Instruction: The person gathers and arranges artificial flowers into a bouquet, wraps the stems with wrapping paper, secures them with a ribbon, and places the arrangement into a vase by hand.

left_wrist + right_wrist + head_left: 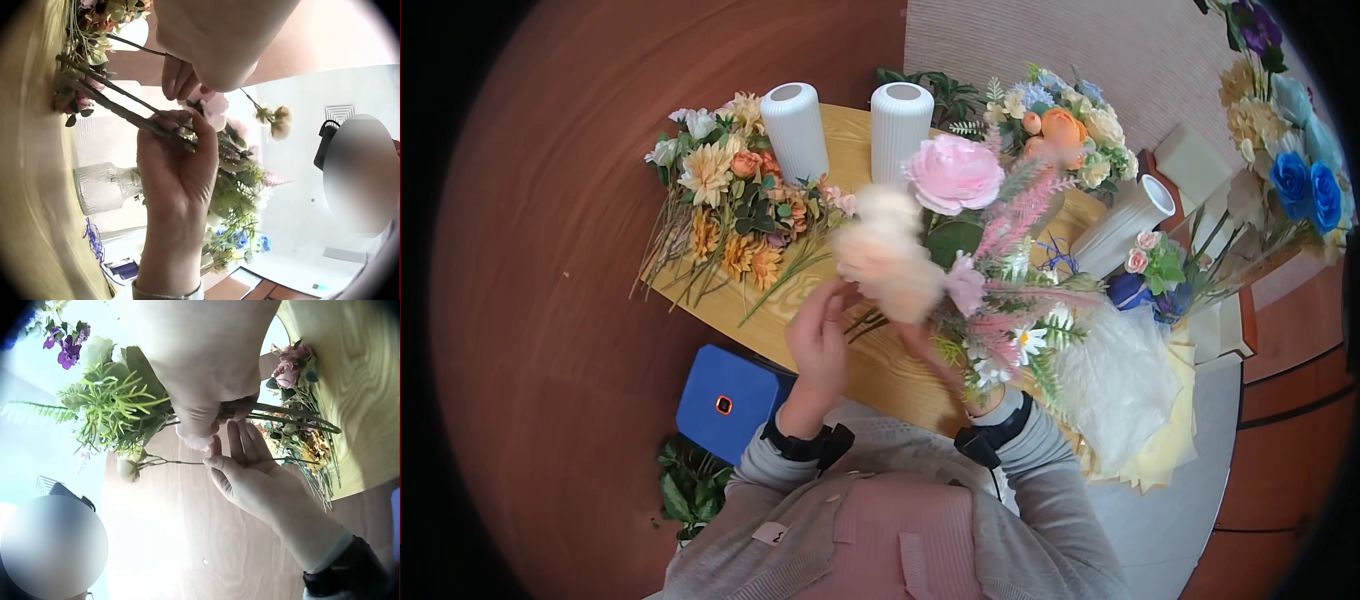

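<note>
The left hand (818, 340) pinches a thin stem (181, 463) between thumb and fingers; small cream blooms (128, 469) top it, and its other fingers (250, 440) are extended. Close beside it, the right hand (178, 162) is curled round several thick stems (112, 109) of a mixed bouquet. A large pink flower (953, 174), pink feathery sprays (1020, 215), white daisies (1029, 343) and green leaves (112, 394) make up that bouquet. Pale peach blooms (890, 265) are blurred above the hands in the head view, partly covering the right hand.
Cut flowers (730, 200) lie on the wooden table (890, 385) at left. Two white vases (796, 135) stand at the back; another (1125, 225) leans at right, near an arrangement (1065, 130). Clear wrapping (1115, 385) covers the right side. A blue box (730, 400) is below left.
</note>
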`<action>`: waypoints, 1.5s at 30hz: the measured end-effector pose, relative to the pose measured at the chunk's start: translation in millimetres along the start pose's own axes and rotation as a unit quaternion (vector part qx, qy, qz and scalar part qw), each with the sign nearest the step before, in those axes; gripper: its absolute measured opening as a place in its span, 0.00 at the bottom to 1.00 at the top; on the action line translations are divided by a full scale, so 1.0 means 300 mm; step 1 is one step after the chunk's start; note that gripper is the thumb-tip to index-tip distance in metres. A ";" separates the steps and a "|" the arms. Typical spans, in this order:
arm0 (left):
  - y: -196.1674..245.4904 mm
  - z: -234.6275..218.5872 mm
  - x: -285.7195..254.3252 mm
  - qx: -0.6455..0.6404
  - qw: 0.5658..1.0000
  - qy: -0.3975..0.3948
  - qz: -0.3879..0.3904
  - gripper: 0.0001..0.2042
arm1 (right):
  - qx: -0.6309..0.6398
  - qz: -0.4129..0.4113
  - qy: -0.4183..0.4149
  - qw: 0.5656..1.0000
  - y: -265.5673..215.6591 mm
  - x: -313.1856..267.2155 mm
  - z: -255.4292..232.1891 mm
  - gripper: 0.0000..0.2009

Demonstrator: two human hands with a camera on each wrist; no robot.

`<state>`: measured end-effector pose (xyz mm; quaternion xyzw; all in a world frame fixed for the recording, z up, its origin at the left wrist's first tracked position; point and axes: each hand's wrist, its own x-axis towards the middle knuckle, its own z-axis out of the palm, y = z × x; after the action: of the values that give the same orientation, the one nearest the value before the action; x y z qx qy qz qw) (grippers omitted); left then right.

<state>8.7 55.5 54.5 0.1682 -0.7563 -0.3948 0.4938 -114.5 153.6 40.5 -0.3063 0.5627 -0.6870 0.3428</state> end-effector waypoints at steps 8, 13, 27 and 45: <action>-0.061 -0.034 0.080 -0.285 0.944 0.003 -0.170 0.16 | -0.209 -0.176 0.037 0.961 -0.155 -0.044 0.072 0.21; -0.141 0.003 0.059 -0.166 0.978 -0.069 -0.102 0.12 | -0.201 -0.182 -0.081 0.959 -0.187 -0.057 0.020 0.23; -0.142 0.003 0.002 -0.169 0.962 -0.190 -0.103 0.12 | 0.093 -0.050 -0.112 0.988 -0.146 -0.059 -0.024 0.23; -0.186 0.008 -0.041 -0.157 0.956 -0.236 -0.077 0.18 | 0.483 0.110 -0.097 0.863 -0.040 -0.097 -0.065 0.22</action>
<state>4.6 29.3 3.8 0.0479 -0.7646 -0.5738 0.2895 -115.0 189.8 47.8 -0.1030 0.1545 -0.7974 0.5742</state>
